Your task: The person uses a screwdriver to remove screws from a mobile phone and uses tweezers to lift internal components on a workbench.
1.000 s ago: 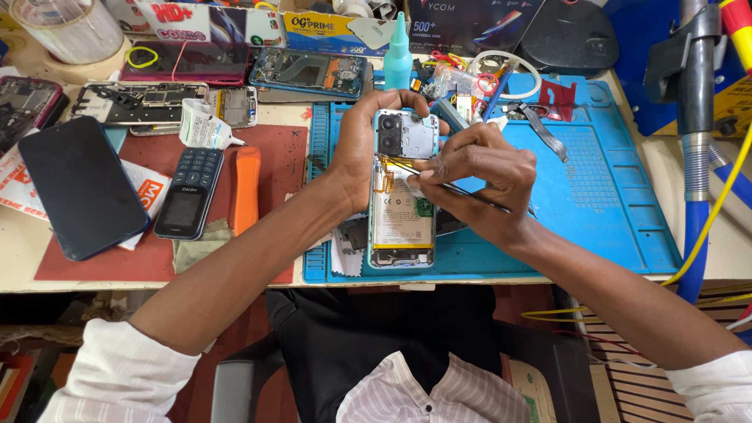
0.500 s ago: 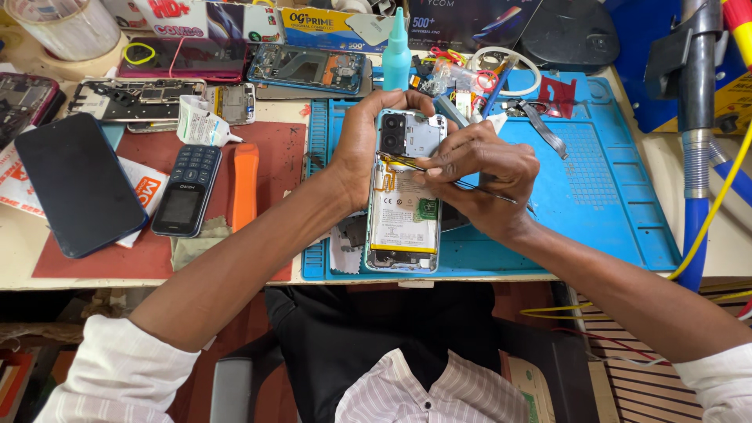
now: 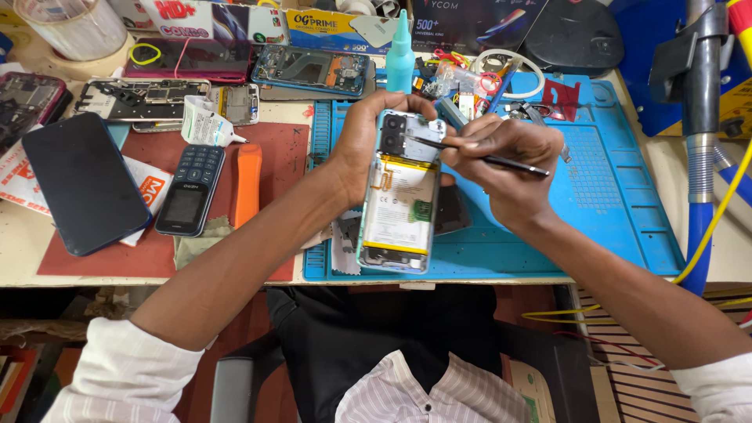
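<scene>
Grasped along its upper edge by the left hand [image 3: 364, 145], an opened smartphone with its back cover removed [image 3: 398, 205] is held tilted above a blue silicone work mat [image 3: 619, 204], its camera end toward 12 o'clock and its lower end toward 6 o'clock. Fingers of that hand curl over the top corner beside the dark camera block; a pale battery panel fills the exposed middle of the phone. Pinched between the fingers of the right hand [image 3: 509, 168], a thin black probe-like tool [image 3: 489, 159] lies nearly level, its tip meeting the phone's upper part just below the camera block and its tail pointing to 3 o'clock. Both forearms enter from 6 o'clock, with white sleeves at the lower corners. At 12 o'clock from the phone stands a teal plastic dropper bottle [image 3: 400, 53], with loose small parts just to its right. At 9 o'clock, on a dark red mat [image 3: 274, 157], lie an orange flat pry tool [image 3: 247, 183], a dark keypad handset [image 3: 190, 189] and, farther out, a large black smartphone lying screen-up [image 3: 82, 182]. At 10 o'clock rest several other opened phone bodies. At 3 o'clock, off the mat, hangs a blue corrugated hose [image 3: 699, 204].
</scene>
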